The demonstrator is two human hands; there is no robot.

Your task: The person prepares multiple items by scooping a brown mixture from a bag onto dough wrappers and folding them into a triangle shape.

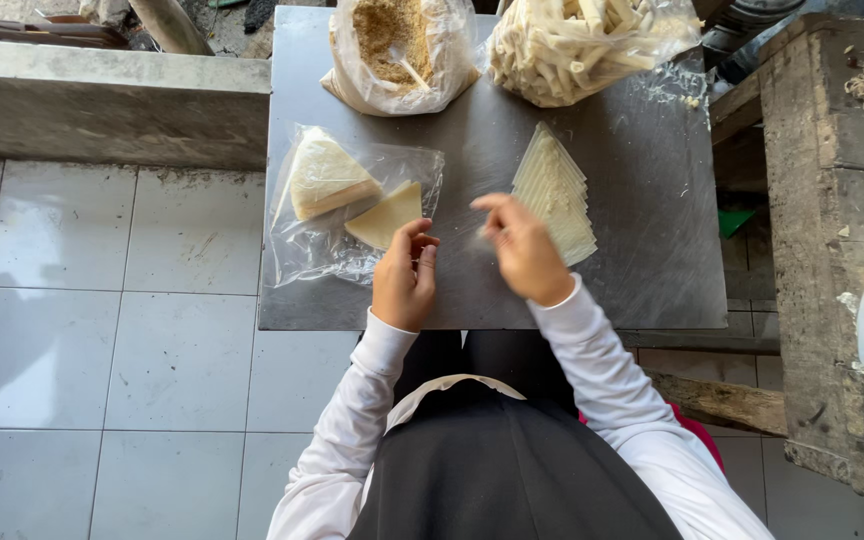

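A grey metal table [642, 250] stands on a pale tiled floor [102, 330], with a person in white sleeves and a dark apron seated at its near edge. At the far right corner lies a big clear plastic bag of pale stick-shaped pieces [577, 45], bulging and knotless, its mouth spilling toward the right edge. Beside it, at the middle of the far edge, sits a clear bag of brown crumbs [397, 50] with a small white scoop handle poking out of the crumbs. Toward the left edge lies a flat, crumpled clear bag [327, 240] holding two cream triangular wedges, one thick and one thinner. Right of centre rests a fanned stack of thin cream triangular sheets [557, 195], its point aimed at the far edge. Near the middle of the near edge the left hand [404, 280] and the right hand [524, 250] hover close together but apart, fingers curled and pinching; whatever sits between the fingertips is too thin to tell. The right hand just overlaps the stack's lower left side.
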